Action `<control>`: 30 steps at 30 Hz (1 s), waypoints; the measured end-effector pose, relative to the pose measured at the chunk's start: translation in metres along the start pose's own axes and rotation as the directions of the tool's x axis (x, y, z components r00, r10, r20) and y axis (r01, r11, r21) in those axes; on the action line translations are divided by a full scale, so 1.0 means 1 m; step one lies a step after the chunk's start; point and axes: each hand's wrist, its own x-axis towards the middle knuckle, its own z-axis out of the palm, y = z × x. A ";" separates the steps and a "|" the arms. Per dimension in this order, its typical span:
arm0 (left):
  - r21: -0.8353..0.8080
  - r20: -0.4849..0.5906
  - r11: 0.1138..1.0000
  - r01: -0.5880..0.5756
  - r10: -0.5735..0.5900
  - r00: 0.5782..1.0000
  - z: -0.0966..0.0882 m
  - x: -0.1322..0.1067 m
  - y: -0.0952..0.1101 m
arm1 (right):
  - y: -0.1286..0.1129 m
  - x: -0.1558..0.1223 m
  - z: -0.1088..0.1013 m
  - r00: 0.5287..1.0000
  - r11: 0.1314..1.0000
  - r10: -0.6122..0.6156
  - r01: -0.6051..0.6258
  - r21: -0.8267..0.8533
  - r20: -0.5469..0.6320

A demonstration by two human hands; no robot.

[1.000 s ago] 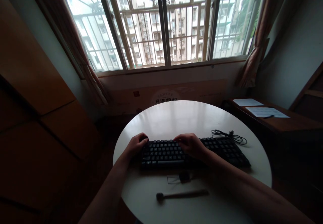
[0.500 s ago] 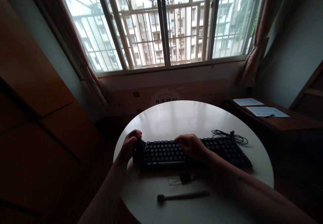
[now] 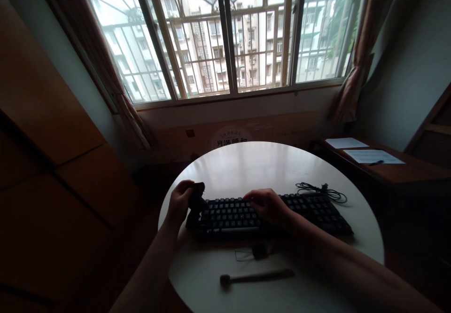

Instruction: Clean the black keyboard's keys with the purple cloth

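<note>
Gripping a dark thing (image 3: 196,196), my left hand (image 3: 179,205) is closed beside the keyboard (image 3: 310,209); my right hand (image 3: 268,206) lies loosely open on its keys, a brush (image 3: 257,277) at lower centre.

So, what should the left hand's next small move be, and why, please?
Probably lower the dark object in the left hand onto the left end of the keyboard: it is held beside that end, and the right hand rests on the keys.

Round white table (image 3: 246,167): black keyboard (image 3: 310,212), coiled cable (image 3: 317,190), brush (image 3: 257,277), small dark tool (image 3: 259,251) on top.
</note>
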 end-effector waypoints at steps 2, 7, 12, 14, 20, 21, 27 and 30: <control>-0.038 -0.032 0.999 0.013 -0.014 0.999 -0.002 0.005 -0.003 | 0.000 0.000 0.000 1.000 1.000 0.002 -0.002 0.001 0.001; -0.119 0.057 0.989 0.092 -0.085 0.995 -0.004 0.004 0.002 | 0.000 0.000 0.000 1.000 1.000 0.003 -0.003 0.004 -0.001; -0.214 0.247 0.961 0.177 -0.122 0.961 -0.007 -0.004 0.006 | 0.000 0.000 0.000 1.000 1.000 0.008 -0.008 0.005 0.000; -0.307 0.290 0.933 0.186 -0.095 0.952 -0.010 -0.005 0.005 | 0.000 -0.001 0.000 1.000 1.000 0.010 -0.010 0.004 -0.001; -0.212 0.125 0.976 0.048 -0.021 0.992 -0.019 -0.002 0.004 | 0.002 0.000 0.001 1.000 1.000 0.004 -0.004 -0.006 -0.009; -0.143 0.100 0.989 0.032 -0.018 0.995 -0.019 -0.001 0.002 | 0.003 0.000 0.001 1.000 1.000 0.002 -0.002 -0.008 -0.010; 0.228 0.111 0.973 -0.017 -0.009 0.994 0.003 0.007 -0.018 | 0.003 0.000 0.002 1.000 1.000 0.005 -0.005 -0.009 -0.017; 0.398 0.121 0.912 -0.101 0.057 0.991 0.012 0.006 -0.025 | 0.001 0.000 0.001 1.000 1.000 0.007 -0.007 -0.006 -0.015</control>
